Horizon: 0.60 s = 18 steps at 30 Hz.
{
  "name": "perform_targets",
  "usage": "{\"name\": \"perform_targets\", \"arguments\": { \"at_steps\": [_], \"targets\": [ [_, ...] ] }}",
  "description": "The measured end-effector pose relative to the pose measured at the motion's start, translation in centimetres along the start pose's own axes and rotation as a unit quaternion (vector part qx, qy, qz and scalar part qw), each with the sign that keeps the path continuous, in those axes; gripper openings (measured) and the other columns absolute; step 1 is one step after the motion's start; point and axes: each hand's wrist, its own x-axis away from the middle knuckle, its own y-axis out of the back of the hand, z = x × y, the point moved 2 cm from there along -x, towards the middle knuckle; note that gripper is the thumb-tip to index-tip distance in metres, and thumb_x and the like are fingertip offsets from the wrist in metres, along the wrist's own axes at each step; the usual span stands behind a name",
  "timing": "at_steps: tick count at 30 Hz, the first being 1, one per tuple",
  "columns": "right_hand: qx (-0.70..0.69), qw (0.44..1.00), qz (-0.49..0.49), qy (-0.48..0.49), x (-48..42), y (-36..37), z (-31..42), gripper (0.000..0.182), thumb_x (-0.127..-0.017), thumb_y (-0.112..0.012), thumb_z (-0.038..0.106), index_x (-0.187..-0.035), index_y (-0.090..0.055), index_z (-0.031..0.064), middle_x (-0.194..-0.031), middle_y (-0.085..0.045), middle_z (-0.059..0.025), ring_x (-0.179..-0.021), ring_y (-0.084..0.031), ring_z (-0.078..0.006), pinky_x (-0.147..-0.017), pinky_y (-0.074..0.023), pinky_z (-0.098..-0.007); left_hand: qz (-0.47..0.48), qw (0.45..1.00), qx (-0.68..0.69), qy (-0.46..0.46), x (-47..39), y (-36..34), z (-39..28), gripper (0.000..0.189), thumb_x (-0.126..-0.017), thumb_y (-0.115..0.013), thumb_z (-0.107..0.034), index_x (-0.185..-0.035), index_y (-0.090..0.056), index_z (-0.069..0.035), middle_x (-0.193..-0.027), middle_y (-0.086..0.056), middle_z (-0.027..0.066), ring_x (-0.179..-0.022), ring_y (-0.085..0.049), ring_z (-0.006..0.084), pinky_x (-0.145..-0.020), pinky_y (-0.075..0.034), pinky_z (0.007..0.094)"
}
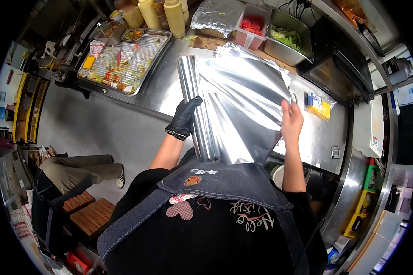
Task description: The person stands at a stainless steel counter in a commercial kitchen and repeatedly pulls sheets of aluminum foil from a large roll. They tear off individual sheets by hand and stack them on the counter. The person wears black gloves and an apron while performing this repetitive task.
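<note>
My left hand [184, 118], in a black glove, grips a roll of aluminium foil [189, 80] that stands lengthwise before my chest. From the roll a wide sheet of foil [237, 113] spreads to the right, creased in a fan. My right hand [291, 120], bare, holds the sheet's right edge between thumb and fingers. Under the far part of the sheet lies a stack of foil with crumpled edges [232, 50]. The steel worktable [158, 92] is beneath. Fingers of both hands are partly hidden.
A tray with a wire rack [124, 62] bears food scraps at left. Behind stand squeeze bottles [175, 19], a foil-covered container [216, 15], a tub of sliced tomatoes [253, 25] and a pan of lettuce [287, 37]. At right are packaged cheese slices [319, 107] and a black oven [337, 65]. Another person [79, 172] is at lower left.
</note>
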Motion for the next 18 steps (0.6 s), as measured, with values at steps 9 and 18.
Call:
{"name": "perform_targets", "arguments": {
  "at_steps": [9, 18],
  "targets": [
    [-0.092, 0.986, -0.114, -0.082, -0.5, 4.8, -10.6, 0.025, -0.086, -0.053, 0.023, -0.093, -0.055, -0.0007, -0.065, -0.046, 0.0038, -0.057, -0.039, -0.0037, -0.051, -0.0337, -0.0182, -0.027, 0.98, 0.103, -0.169, 0.7, 8.7, -3.9, 0.061, -0.078, -0.054, -0.04, -0.125, -0.035, -0.006, -0.127, -0.042, 0.0129, -0.116, -0.041, 0.0261, -0.091, -0.038, 0.0434],
    [0.047, 0.994, -0.07, 0.069, -2.9, -4.9, -2.0, 0.034, -0.082, -0.056, 0.018, -0.11, -0.048, 0.0002, -0.115, -0.048, -0.0154, -0.099, -0.05, -0.0222, -0.085, -0.0405, -0.0321, 0.187, 0.958, 0.185, -0.118, -2.6, -2.5, -6.6, 0.07, -0.072, -0.056, -0.041, -0.129, -0.034, -0.006, -0.131, -0.038, 0.0115, -0.12, -0.038, 0.0237, -0.098, -0.033, 0.0423]
  ]
}}
